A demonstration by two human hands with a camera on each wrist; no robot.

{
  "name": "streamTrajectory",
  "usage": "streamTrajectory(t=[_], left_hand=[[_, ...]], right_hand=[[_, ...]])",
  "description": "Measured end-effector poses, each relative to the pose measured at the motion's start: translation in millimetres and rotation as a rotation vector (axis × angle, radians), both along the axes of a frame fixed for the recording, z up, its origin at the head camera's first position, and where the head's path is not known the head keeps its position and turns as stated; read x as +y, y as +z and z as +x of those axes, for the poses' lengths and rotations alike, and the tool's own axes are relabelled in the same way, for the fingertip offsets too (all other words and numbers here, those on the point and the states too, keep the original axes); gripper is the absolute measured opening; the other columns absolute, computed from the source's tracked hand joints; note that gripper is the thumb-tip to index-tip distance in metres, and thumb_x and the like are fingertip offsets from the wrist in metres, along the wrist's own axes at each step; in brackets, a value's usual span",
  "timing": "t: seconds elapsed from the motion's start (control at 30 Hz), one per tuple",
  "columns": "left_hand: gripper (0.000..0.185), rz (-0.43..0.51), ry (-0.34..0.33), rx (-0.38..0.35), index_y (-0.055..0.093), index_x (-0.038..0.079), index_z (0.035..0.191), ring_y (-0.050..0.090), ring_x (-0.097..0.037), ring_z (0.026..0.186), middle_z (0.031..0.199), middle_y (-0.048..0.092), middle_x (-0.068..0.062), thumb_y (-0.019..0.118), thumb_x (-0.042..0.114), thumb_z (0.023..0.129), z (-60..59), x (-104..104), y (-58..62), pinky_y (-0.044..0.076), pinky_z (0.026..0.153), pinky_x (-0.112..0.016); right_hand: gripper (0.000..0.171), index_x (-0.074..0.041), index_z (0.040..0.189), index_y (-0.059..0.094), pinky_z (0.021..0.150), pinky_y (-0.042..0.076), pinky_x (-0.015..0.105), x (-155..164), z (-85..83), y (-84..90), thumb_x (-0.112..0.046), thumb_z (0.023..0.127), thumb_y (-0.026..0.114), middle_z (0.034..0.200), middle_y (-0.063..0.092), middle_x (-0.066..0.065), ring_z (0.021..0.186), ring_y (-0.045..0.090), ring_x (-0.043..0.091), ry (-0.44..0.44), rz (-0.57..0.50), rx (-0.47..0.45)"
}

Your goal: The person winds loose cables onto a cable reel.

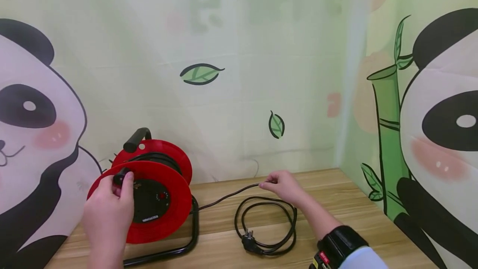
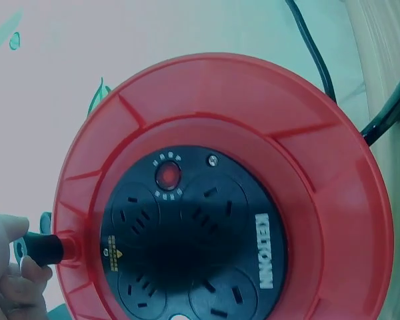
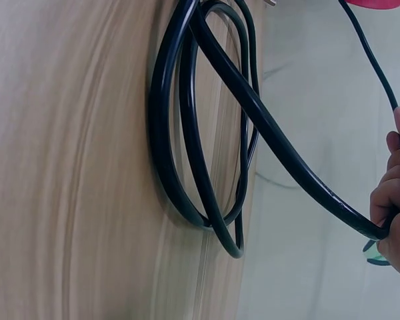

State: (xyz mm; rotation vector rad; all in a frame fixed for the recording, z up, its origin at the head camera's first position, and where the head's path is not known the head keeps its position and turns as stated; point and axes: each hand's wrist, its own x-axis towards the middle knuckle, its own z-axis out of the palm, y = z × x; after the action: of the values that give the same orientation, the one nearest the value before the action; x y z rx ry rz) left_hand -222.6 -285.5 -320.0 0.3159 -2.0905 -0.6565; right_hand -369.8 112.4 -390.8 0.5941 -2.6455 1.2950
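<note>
A red cable reel point(image 1: 178, 202) with a black socket panel point(image 2: 187, 200) stands on the left of the table. My left hand point(image 1: 110, 206) grips the black crank knob point(image 2: 41, 249) at the rim of the reel's front disc. Black cable point(image 1: 231, 194) runs from the reel to my right hand point(image 1: 281, 186), whose curled fingers hold it above the table. Beyond that hand the cable drops into a loose coil point(image 3: 161, 133) on the wood. The three-pin plug point(image 1: 249, 242) lies at the coil's front left.
Below the reel is its black tubular stand point(image 1: 164, 255), and a black carrying handle point(image 1: 136, 139) rises at the back. The wooden table point(image 1: 336, 235) meets a panda-printed cloth backdrop point(image 1: 239, 107) behind and at the right.
</note>
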Motion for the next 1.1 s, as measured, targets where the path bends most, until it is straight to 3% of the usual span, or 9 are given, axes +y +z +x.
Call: streamTrajectory(t=[0.27, 0.47, 0.7, 0.83, 1.1], left_hand=[[0.040, -0.063, -0.009, 0.025, 0.057, 0.005, 0.078, 0.047, -0.026, 0.053, 0.062, 0.054, -0.010, 0.062, 0.038, 0.100, -1.9, 9, 1.7, 0.045, 0.056, -0.041], [0.040, -0.059, -0.037, 0.012, 0.055, 0.006, 0.078, 0.047, -0.025, 0.052, 0.061, 0.052, -0.009, 0.060, 0.039, 0.100, -4.1, 20, 1.0, 0.043, 0.052, -0.038], [0.040, -0.039, -0.076, -0.007, 0.056, 0.008, 0.077, 0.049, -0.025, 0.053, 0.062, 0.055, -0.008, 0.061, 0.040, 0.100, -7.2, 35, -1.5, 0.048, 0.055, -0.043], [0.042, -0.054, -0.104, -0.009, 0.055, 0.009, 0.074, 0.048, -0.024, 0.054, 0.060, 0.052, -0.006, 0.060, 0.041, 0.100, -10.2, 42, -3.8, 0.042, 0.052, -0.038], [0.048, -0.061, -0.176, -0.098, 0.052, 0.011, 0.072, 0.048, -0.022, 0.054, 0.058, 0.050, -0.002, 0.053, 0.048, 0.102, -15.6, 48, -9.8, 0.038, 0.051, -0.035]], right_hand=[[0.017, -0.013, 0.083, 0.073, 0.062, 0.041, 0.033, -11, 1.9, -1.9, -0.025, 0.094, 0.075, 0.074, 0.062, -0.002, 0.069, 0.049, 0.015, 0.037, -0.022, -0.020], [0.019, -0.013, 0.081, 0.072, 0.060, 0.039, 0.030, -21, 2.9, -2.0, -0.026, 0.095, 0.074, 0.072, 0.061, 0.000, 0.067, 0.047, 0.014, 0.067, -0.026, -0.015], [0.018, -0.014, 0.082, 0.073, 0.060, 0.041, 0.030, -32, 4.5, -1.2, -0.026, 0.095, 0.074, 0.075, 0.063, 0.002, 0.067, 0.048, 0.013, 0.110, -0.011, -0.002], [0.018, -0.016, 0.082, 0.073, 0.059, 0.040, 0.030, -38, 5.1, -0.7, -0.027, 0.096, 0.073, 0.074, 0.062, 0.001, 0.065, 0.048, 0.012, 0.130, 0.010, 0.007], [0.017, -0.018, 0.083, 0.075, 0.059, 0.043, 0.030, -52, 5.5, -0.1, -0.029, 0.096, 0.072, 0.075, 0.064, -0.006, 0.066, 0.052, 0.011, 0.162, 0.043, 0.002]])
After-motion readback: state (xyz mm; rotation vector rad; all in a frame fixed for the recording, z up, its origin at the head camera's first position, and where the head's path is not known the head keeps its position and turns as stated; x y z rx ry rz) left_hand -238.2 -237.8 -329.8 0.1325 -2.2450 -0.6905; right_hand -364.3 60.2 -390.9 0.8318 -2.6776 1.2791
